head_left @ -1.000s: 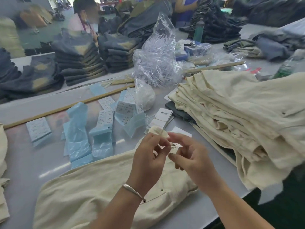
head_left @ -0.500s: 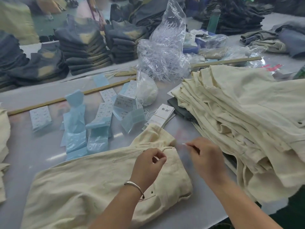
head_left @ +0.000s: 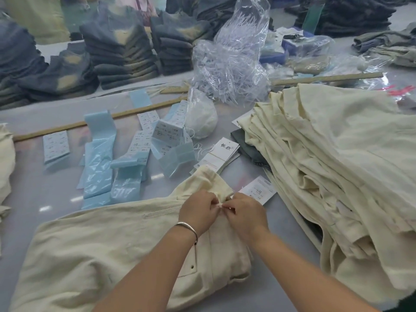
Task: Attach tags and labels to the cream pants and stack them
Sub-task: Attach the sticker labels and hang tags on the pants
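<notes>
One pair of cream pants (head_left: 94, 251) lies flat on the table in front of me, waistband to the right. My left hand (head_left: 199, 211), with a silver bracelet, pinches the waistband's far corner. My right hand (head_left: 246, 213) meets it there, fingertips pinched on a thin white tag string (head_left: 221, 205). A white paper tag (head_left: 258, 192) lies on the table just beyond my right hand. A tall stack of cream pants (head_left: 337, 154) fills the right side. A bundle of hang tags (head_left: 221, 155) lies beyond the waistband.
Blue label strips and sticker sheets (head_left: 101, 158) are spread left of centre. A clear bag of plastic fasteners (head_left: 227, 64) and a white string ball (head_left: 202, 119) stand behind. Stacks of dark jeans (head_left: 117, 48) line the back. More cream fabric (head_left: 5, 167) sits at the left edge.
My hands were apart half a second ago, the right one out to the side with the string. Now they are together again at the waistband corner, and the paper tag shows on the table.
</notes>
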Motion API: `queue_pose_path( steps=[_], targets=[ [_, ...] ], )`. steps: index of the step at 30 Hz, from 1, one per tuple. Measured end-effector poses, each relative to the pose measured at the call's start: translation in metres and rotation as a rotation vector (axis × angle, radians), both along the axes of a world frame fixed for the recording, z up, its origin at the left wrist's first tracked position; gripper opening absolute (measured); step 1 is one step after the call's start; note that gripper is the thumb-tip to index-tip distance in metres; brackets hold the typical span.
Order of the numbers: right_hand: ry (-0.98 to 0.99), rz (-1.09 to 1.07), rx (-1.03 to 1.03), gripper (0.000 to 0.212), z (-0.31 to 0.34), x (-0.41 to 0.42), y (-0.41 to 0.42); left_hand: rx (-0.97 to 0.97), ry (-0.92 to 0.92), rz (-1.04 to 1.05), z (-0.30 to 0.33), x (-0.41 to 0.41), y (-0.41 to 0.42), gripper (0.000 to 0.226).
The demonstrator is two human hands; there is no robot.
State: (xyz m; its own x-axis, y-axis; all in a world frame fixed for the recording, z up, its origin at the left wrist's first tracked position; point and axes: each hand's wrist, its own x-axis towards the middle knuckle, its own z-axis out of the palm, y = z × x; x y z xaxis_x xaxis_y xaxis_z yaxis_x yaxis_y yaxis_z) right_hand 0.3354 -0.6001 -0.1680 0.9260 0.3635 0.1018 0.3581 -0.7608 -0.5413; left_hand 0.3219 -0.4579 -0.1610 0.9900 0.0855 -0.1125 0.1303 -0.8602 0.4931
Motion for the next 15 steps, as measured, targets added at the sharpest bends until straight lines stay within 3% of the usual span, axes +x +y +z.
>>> queue_pose_path(
  steps=[3, 7, 10, 15],
  targets=[
    [-0.054, 0.023, 0.089, 0.006, 0.000, -0.001, 0.000, -0.107, -0.009, 0.056, -0.001, -0.001, 0.002, 0.012],
    [-0.093, 0.009, 0.047, 0.012, -0.005, -0.003, 0.006, -0.233, 0.017, 0.194, -0.001, 0.002, 0.003, 0.009],
    [-0.004, -0.029, 0.015, 0.024, -0.010, -0.001, 0.015, -0.295, 0.020, 0.249, 0.000, 0.004, 0.000, 0.013],
    [0.163, -0.283, 0.194, 0.015, -0.011, -0.003, 0.030, -0.478, 0.005, 0.354, -0.002, -0.003, 0.002, 0.022]
  ],
)
